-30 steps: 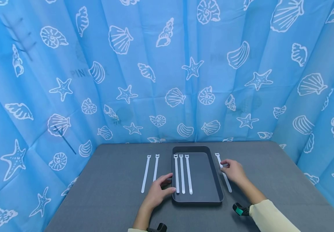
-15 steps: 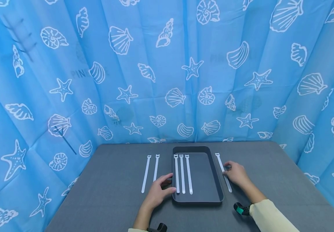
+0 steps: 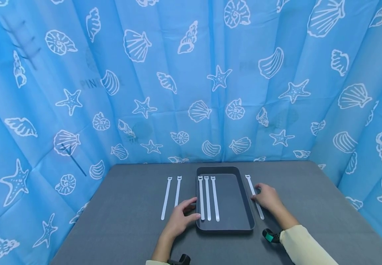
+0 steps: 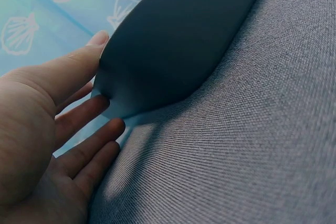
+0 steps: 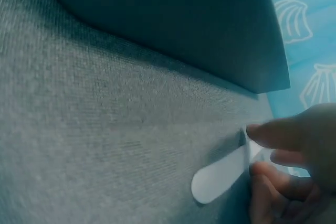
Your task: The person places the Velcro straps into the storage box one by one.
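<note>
A dark grey tray lies on the table with three white cable straps side by side in its left half. At its left wall, my left hand rests with thumb at the rim and fingers spread; in the left wrist view a fingertip touches the outer wall. Right of the tray lies a single white cable strap, slotted head toward the back. My right hand pinches this strap around its middle; the right wrist view shows its rounded end flat on the cloth and thumb and fingers on it.
Two more white cable straps lie left of the tray, one farther left and one partly behind the left hand. A grey cloth covers the table. A blue shell-patterned curtain hangs behind and at both sides.
My right hand has shifted slightly along and onto the right-hand strap, its fingers now closing on it. The left hand, tray and other straps have stayed put.
</note>
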A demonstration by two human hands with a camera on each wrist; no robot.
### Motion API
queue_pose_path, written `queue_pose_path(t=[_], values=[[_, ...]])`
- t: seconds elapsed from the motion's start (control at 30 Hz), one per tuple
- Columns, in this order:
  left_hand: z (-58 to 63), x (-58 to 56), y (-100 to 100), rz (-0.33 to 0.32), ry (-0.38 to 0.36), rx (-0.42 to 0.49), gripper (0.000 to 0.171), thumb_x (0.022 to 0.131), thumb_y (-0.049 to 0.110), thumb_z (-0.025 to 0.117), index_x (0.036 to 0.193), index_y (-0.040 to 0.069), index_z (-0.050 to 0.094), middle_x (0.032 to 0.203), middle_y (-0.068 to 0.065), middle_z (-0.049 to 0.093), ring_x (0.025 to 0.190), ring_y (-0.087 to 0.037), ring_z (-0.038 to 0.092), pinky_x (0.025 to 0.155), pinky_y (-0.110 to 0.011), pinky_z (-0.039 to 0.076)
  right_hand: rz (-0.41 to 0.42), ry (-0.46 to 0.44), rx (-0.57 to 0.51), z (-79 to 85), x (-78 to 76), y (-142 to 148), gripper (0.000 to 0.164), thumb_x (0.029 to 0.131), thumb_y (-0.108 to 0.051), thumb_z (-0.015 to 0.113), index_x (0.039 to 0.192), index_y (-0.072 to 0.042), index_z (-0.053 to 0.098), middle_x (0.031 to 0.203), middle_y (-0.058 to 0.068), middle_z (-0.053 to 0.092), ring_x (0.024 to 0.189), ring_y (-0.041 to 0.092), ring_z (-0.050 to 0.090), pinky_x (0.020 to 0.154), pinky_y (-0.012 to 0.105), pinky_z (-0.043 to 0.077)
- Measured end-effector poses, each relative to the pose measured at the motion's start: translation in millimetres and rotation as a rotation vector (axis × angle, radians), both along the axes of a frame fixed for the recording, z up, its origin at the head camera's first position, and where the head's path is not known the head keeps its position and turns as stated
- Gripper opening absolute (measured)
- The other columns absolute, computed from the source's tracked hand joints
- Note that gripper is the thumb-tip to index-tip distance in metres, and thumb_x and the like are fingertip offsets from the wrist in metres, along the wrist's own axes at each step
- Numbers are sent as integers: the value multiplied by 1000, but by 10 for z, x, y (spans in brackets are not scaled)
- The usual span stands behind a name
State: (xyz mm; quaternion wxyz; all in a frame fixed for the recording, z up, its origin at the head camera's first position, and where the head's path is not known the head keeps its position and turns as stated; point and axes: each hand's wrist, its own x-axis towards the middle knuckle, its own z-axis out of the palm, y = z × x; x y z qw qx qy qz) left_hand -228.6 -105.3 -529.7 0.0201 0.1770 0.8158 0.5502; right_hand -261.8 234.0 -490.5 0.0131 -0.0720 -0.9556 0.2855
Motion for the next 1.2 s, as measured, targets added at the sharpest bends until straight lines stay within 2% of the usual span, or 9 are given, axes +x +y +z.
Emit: queue_pose_path(t=[0.13,0.27,0.33,0.67,0.73,0.83,0.93,1.03,1.2], values=[[88,52,-1,-2,-9,14,57,88,21,73,139,9,52,134,-14,55,117,-33,56,100,-54,42,16,-11,13,-7,5,-47,51,86,-2,68,131,13,48,127,37,51,114,50,51,90,59,45],[84,42,-8,2,-13,16,57,87,20,73,139,9,52,134,-13,55,117,-32,56,99,-53,42,8,-9,10,-20,-11,-72,52,85,3,66,132,13,46,131,37,48,117,51,49,92,59,44],[-10,-15,-22,7,-8,6,58,87,25,74,140,13,53,134,-8,56,117,-28,56,99,-51,43,-1,-4,4,-32,-19,-70,52,85,4,66,132,13,47,131,37,48,117,51,49,92,59,44],[-6,-5,-18,20,-15,-16,60,86,30,74,140,14,53,134,-8,56,117,-28,57,98,-51,45,-11,4,-29,-42,-3,-70,52,84,6,65,133,11,48,131,36,48,112,49,53,88,58,47],[-1,-2,-15,22,-22,-16,60,86,30,74,140,14,53,134,-7,56,117,-28,57,98,-50,45,-2,6,-36,-36,6,-69,51,85,7,64,133,10,49,123,35,54,101,45,58,83,54,50],[-1,-3,-10,19,-23,-12,60,86,29,74,140,14,53,134,-8,56,117,-28,56,99,-51,44,17,0,-57,-44,23,-51,49,86,6,62,134,7,50,97,25,62,78,32,58,68,42,49],[2,-4,-4,15,-23,-4,59,86,27,75,139,14,53,133,-9,56,117,-29,57,99,-52,43,45,-2,-72,-66,37,-24,50,86,6,62,135,3,51,75,9,55,64,21,50,57,34,40],[8,1,-1,15,-26,5,59,86,26,75,139,14,53,134,-10,56,117,-30,56,99,-53,43,84,3,-74,-92,28,5,52,86,6,63,136,-1,51,72,5,52,62,19,48,54,32,37],[1,2,-3,12,-20,10,59,86,22,75,140,12,53,134,-13,55,117,-33,56,98,-55,43,129,-10,-70,-98,23,23,49,86,6,62,133,-4,57,74,5,51,63,20,48,54,32,37]])
